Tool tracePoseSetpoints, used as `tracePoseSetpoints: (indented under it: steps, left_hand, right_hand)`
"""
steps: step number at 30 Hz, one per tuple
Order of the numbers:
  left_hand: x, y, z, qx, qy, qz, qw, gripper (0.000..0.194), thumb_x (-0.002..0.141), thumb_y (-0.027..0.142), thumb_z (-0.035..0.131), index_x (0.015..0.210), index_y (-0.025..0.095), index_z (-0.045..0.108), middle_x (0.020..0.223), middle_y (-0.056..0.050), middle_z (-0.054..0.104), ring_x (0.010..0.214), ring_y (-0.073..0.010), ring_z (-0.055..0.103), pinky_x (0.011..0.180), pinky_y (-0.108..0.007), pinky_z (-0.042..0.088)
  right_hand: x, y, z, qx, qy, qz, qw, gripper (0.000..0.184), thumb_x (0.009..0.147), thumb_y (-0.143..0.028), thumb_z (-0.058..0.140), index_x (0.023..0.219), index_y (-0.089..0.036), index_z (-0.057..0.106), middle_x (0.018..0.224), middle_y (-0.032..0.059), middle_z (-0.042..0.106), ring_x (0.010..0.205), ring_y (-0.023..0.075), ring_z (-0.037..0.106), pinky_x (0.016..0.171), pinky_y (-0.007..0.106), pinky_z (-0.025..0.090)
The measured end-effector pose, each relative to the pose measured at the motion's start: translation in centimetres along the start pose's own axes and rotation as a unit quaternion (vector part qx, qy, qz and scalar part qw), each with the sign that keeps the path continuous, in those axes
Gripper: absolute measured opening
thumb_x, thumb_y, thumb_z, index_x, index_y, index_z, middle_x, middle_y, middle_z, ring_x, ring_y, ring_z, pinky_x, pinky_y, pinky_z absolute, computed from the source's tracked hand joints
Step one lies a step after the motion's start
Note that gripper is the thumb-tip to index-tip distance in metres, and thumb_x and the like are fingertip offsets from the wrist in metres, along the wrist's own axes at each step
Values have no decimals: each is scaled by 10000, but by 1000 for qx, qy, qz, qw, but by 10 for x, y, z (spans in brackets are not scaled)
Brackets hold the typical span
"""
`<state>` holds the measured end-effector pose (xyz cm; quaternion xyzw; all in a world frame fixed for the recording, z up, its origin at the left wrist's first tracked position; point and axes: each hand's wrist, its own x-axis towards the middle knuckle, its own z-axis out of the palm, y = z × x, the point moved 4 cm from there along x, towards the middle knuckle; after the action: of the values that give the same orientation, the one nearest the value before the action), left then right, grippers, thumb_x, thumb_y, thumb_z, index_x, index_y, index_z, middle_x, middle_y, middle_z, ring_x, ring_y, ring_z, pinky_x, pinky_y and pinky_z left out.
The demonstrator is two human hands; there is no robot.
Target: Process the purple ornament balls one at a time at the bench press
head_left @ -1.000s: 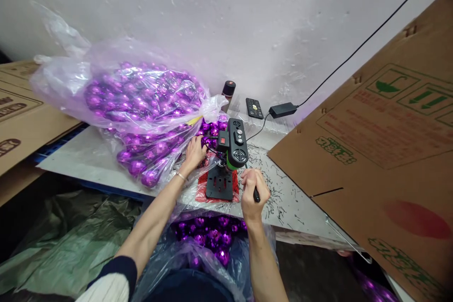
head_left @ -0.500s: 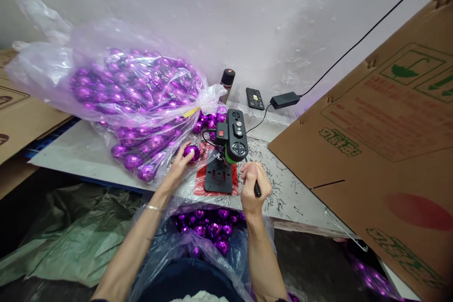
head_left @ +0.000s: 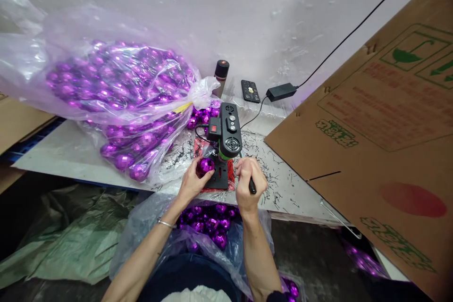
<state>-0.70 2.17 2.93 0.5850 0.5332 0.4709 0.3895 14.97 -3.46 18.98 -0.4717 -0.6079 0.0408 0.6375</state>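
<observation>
Between the fingers of my left hand [head_left: 193, 180] is a shiny purple faceted ball [head_left: 206, 165], held over the left part of a small black bench drill press [head_left: 230, 130]. Its slotted black base [head_left: 222, 180] lies on a red sheet [head_left: 230, 170] on the table. My right hand [head_left: 250, 181] is closed around the machine's lever handle [head_left: 252, 186], whose black end sticks out below the fist. The drill's tip is hidden under the machine's head. Below the table edge, more purple balls [head_left: 212, 224] lie in an open clear plastic bag in front of my body.
A big tied plastic bag of purple balls [head_left: 116, 85] covers the table's left side. Behind the machine stand a spray can [head_left: 221, 73], a phone [head_left: 250, 91] and a power adapter [head_left: 281, 91]. Dark shavings litter the table [head_left: 290, 193]. A large cardboard box [head_left: 375, 151] leans in from the right.
My left hand has brought the purple ball rightward and nearer, from beside the machine to over its base. My right hand stays on the lever handle. The view has shifted slightly.
</observation>
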Motion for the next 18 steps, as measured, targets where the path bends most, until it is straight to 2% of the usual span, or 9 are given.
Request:
tracePoseSetpoints:
  steps: [3, 6, 11, 18]
  left_hand:
    - [4, 7, 1, 78, -16, 77, 994, 547, 824, 432, 829, 1289, 225, 629, 1306, -110, 729, 1240, -313, 692, 1089, -488, 548]
    - [9, 11, 6, 124, -35, 127, 984, 540, 836, 432, 831, 1288, 217, 630, 1276, -122, 734, 1236, -330, 687, 1078, -505, 548]
    - [10, 14, 13, 166, -51, 169, 970, 564, 858, 428, 818, 1337, 215, 610, 1255, -131, 726, 1210, -340, 680, 1062, -517, 545]
    - [5, 19, 11, 189, -68, 209, 957, 571, 875, 450, 810, 1353, 216, 603, 1254, -132, 721, 1202, -342, 675, 1069, -535, 533]
  right_hand:
    - [-1, 0, 0, 2, -2, 2, 1000, 368, 1062, -172, 434, 703, -235, 484, 694, -19, 557, 685, 130, 582, 649, 302, 451]
    - [-2, 1, 0, 1, -6, 7, 1000, 363, 1062, -182, 433, 707, -234, 492, 701, -14, 562, 681, 135, 578, 636, 307, 445]
    - [-3, 2, 0, 3, -6, 11, 1000, 362, 1062, -184, 432, 707, -233, 487, 702, -17, 552, 688, 135, 576, 647, 306, 443]
    - [-3, 2, 0, 7, -4, 7, 1000, 350, 1054, -173, 444, 715, -229, 508, 696, -19, 561, 679, 134, 580, 639, 302, 450]
